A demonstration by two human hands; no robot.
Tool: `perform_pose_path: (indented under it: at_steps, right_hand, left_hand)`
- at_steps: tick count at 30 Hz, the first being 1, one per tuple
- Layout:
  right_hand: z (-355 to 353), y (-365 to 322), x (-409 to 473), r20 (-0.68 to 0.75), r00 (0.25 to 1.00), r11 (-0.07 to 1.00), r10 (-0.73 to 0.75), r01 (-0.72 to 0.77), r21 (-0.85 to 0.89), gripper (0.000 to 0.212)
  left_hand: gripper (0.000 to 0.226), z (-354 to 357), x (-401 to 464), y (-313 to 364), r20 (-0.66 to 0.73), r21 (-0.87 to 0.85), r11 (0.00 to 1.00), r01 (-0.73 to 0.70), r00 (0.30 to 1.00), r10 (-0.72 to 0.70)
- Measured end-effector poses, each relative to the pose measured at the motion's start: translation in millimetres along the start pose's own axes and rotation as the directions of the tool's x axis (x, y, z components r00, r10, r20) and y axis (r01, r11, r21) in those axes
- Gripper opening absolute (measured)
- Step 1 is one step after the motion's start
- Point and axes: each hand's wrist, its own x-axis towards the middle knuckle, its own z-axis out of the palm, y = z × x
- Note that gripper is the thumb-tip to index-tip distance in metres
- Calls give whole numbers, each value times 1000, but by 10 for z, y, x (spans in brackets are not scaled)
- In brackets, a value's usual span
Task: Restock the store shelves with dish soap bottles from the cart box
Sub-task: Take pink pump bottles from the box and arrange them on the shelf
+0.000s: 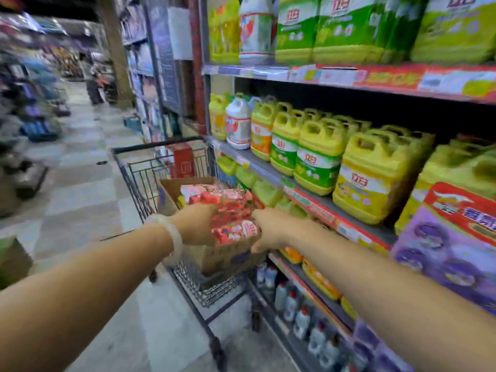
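A single wide-angle view comes from the person's head, looking forward and down along a store aisle. The lens bends straight lines near the edges, and the picture is blurred, most strongly on the left side. Both forearms enter from the bottom corners and meet near the centre, where the left hand (197, 224) and right hand (271, 229) reach the box (228, 257) in the cart (139, 170). These sit close to the camera. The shelves (322, 200) fill the right half of the frame, seen at a slant and very near at the lower right. The aisle floor (80, 189) recedes toward the upper left, far off.
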Motion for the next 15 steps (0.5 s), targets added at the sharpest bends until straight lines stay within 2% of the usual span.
perform_pose_path:
  at_steps: [7,10,15]
  right_hand:
    - [285,155,1591,84,996,990,41,-52,131,68]
    - [346,201,2159,147,986,975,80,-107,192,72]
    - [474,239,2917,221,965,940,139,-199,278,57]
  left_hand:
    - [57,166,1102,-800,109,-85,991,106,989,-96]
    - [61,223,1645,-1071,127,-118,987,105,988,-90]
    - [52,148,2373,-1343,179,-145,988,56,983,-30]
